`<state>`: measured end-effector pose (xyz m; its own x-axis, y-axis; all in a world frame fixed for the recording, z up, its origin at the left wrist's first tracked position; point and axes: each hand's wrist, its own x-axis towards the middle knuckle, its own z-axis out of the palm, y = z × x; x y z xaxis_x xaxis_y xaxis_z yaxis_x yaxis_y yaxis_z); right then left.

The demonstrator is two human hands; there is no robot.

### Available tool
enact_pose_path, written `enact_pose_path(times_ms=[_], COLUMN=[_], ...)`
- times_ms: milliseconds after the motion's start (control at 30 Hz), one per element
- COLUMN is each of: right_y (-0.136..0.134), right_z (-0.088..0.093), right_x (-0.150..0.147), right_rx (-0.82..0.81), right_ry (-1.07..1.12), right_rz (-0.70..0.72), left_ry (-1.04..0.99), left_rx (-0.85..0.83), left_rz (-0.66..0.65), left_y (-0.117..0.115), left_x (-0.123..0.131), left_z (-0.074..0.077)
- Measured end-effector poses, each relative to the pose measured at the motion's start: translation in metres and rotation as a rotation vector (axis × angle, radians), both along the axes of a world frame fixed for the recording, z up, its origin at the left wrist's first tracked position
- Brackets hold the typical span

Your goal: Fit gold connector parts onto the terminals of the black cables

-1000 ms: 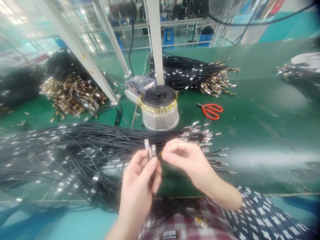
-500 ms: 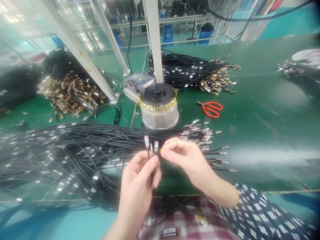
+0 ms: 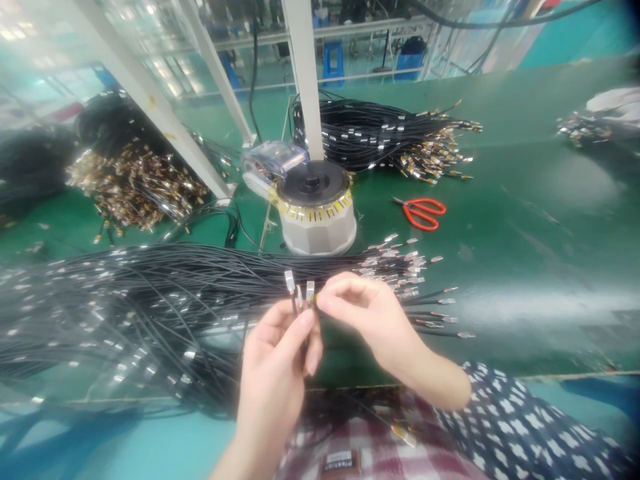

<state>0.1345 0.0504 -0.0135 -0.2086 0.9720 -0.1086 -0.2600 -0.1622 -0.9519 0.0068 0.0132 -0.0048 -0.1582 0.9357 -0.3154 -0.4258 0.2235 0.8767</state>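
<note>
Between the thumb and fingers of my left hand (image 3: 275, 353), closed, are a few black cables (image 3: 289, 283) with silvery metal connector ends pointing up. My right hand (image 3: 375, 320) pinches at one of these cables, just below its connector (image 3: 310, 291). A small bit of yellow tape (image 3: 314, 300) shows at the right fingertips; the rest of it is hidden. Behind both hands lies a long bundle of black cables (image 3: 210, 263), its metal ends fanned out to the right. Another cable with a yellow-wrapped end (image 3: 403, 435) hangs over my lap.
A round tape dispenser (image 3: 319, 233) with yellow strips around its rim stands beyond the bundle. Red-handled scissors (image 3: 423, 213) lie to its right. More cable piles (image 3: 360, 137) sit at the back, others (image 3: 135, 187) at left beside white frame posts (image 3: 306, 87).
Both hands keep almost the same pose at the cables. The view has shifted slightly, and the right fingertips are a little closer to the connector.
</note>
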Motion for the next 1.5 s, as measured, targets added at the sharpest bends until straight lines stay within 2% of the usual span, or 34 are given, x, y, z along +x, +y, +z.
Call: enact_pose_path(times_ms=[667,1033,1233,1500], right_y=[0.000,-0.001,-0.001,-0.003], right_z=[-0.001,-0.003,-0.004,-0.004], right_x=[-0.004,-0.013,-0.013,-0.008], right_rx=[-0.020,-0.038,0.003,0.074], right_ry=[0.038,0.067,0.085,-0.008], right_rz=[0.004,-0.028,-0.056,-0.052], left_ry=[-0.011,-0.033,0.004,0.105], left_rx=[-0.013,-0.004,0.082,0.065], left_rz=[-0.017,-0.018,0.118,0.025], left_y=[-0.002,-0.002,0.002,0.008], left_x=[0.000,0.002,-0.003,-0.001], left_z=[0.001,-0.005,-0.002,-0.003])
